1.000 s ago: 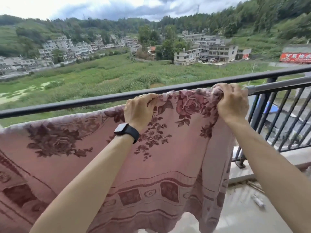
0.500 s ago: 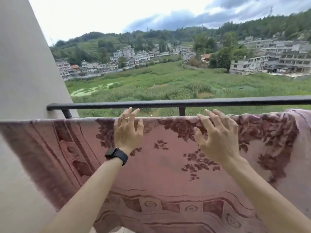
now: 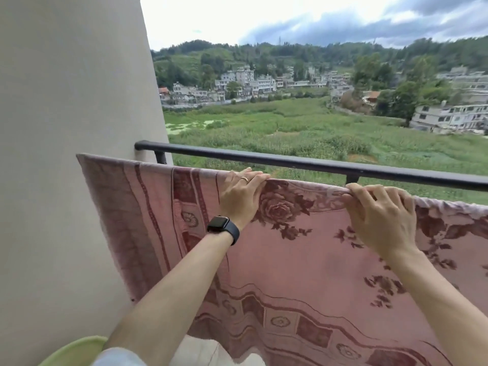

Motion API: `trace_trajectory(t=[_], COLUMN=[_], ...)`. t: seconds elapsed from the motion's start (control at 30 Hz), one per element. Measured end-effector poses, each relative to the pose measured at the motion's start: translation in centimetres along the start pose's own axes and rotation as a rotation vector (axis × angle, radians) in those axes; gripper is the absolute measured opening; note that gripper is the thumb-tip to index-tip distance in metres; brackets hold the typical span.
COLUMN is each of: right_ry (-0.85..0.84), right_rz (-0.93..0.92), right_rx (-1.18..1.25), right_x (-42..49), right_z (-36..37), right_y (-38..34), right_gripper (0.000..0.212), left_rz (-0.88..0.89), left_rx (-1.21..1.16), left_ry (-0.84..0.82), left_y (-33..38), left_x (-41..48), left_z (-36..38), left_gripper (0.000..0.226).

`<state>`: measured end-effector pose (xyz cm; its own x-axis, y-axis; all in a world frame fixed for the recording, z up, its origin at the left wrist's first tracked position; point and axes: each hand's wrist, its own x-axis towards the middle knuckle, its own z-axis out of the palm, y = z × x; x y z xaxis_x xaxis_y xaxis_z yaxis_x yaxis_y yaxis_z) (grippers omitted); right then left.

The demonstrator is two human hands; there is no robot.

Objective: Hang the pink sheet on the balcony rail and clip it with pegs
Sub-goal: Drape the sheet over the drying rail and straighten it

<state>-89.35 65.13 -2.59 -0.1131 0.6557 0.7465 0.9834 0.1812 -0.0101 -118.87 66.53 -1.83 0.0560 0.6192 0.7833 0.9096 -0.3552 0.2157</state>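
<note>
The pink sheet (image 3: pixel 303 260), patterned with dark red roses and borders, hangs over the nearer, lower balcony rail, which it hides. My left hand (image 3: pixel 241 199), with a ring and a black watch on the wrist, curls its fingers over the sheet's top fold. Further right, my right hand (image 3: pixel 383 217) grips the same fold, fingers hooked over the edge. A black outer rail (image 3: pixel 290 161) runs just behind and above the sheet. No pegs are in sight.
A cream wall (image 3: pixel 66 128) stands at the left, and the sheet's left end reaches in front of it. A light green basin rim (image 3: pixel 76 350) shows at the bottom left. Beyond the rail lie fields and houses far below.
The view has swung left along the rail to the wall. Both hands left the sheet's right end, passed over it with straight fingers, and now curl over its top fold near the left end.
</note>
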Motion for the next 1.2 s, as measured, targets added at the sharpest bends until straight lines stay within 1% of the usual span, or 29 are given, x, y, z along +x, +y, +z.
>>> trace_trajectory(t=[0.07,0.17,0.2,0.27,0.33,0.37,0.43,0.47,0.5,0.53,0.57,0.63,0.73,0.77,0.83,0.9,0.97,1.1,1.17,1.2], right_ry=[0.017,0.024,0.026,0.013,-0.006,-0.012,-0.014,-0.006,-0.003,-0.003,-0.008,-0.043,-0.169,-0.193,-0.161,-0.096,-0.085,-0.084,-0.076,-0.072], right_rz=[0.066,0.266,0.324,0.356,0.342,0.342,0.346,0.320,0.268,0.199,0.124,-0.011,-0.109,-0.111,-0.079,-0.033,0.008,0.092,0.030,-0.020], right_rx=[-0.044,-0.032,-0.016,0.001,-0.008,-0.020,-0.041,-0.042,-0.033,-0.018,0.005,0.073,0.127,0.116,0.064,0.010,-0.005,0.126,0.175,0.188], right_x=[-0.7,-1.0,-1.0,-1.2,-1.4,-1.5,-1.5,-1.3,-0.9,-0.5,0.3,2.1,4.9,5.6,5.9,5.6,5.2,6.4,7.1,7.5], right_z=[-0.6,-1.6,-1.9,-2.4,-2.6,-2.6,-2.2,-1.9,-1.5,-1.1,-0.6,0.7,2.7,3.2,4.1,4.4,4.6,5.4,6.0,6.4], right_y=[2.4,4.6,4.6,4.0,3.3,3.1,2.2,1.1,-0.4,-2.5,-4.9,-10.4,-16.0,-16.3,-14.6,-11.6,-10.2,-13.7,-16.8,-18.5], right_gripper=[0.048,0.055,0.053,0.047,0.048,0.048,0.053,0.056,0.058,0.058,0.058,0.057,0.052,0.048,0.039,0.036,0.036,0.033,0.039,0.043], left_rz=[0.036,0.073,0.092,0.126,0.073,0.000,-0.212,-0.316,-0.397,-0.440,-0.440,-0.356,-0.292,-0.284,-0.303,-0.342,-0.355,-0.421,-0.426,-0.434], left_rx=[-0.039,-0.069,-0.067,-0.033,0.008,0.029,0.068,0.090,0.111,0.126,0.140,0.176,0.234,0.254,0.269,0.290,0.334,0.303,0.257,0.218], left_ry=[0.013,0.038,0.025,0.005,0.021,0.039,0.094,0.104,0.085,0.041,-0.013,-0.093,-0.141,-0.151,-0.171,-0.202,-0.240,-0.252,-0.215,-0.155], left_y=[2.6,5.4,5.5,4.4,1.8,-0.2,-5.5,-8.5,-11.5,-14.1,-16.2,-18.9,-20.9,-21.3,-22.2,-23.2,-24.2,-23.7,-23.7,-24.2], left_x=[-0.2,-0.2,0.0,0.4,1.3,1.7,1.8,1.8,1.6,1.3,1.1,1.2,1.8,1.9,2.0,2.5,3.0,4.1,4.1,3.9], left_z=[1.5,3.4,3.6,3.2,2.4,1.9,0.4,-0.6,-1.6,-2.5,-3.2,-4.2,-4.6,-4.7,-5.0,-5.5,-6.1,-5.8,-5.5,-5.6], left_gripper=[0.025,0.028,0.032,0.041,0.045,0.046,0.047,0.048,0.048,0.049,0.050,0.049,0.040,0.037,0.034,0.039,0.045,0.042,0.040,0.039])
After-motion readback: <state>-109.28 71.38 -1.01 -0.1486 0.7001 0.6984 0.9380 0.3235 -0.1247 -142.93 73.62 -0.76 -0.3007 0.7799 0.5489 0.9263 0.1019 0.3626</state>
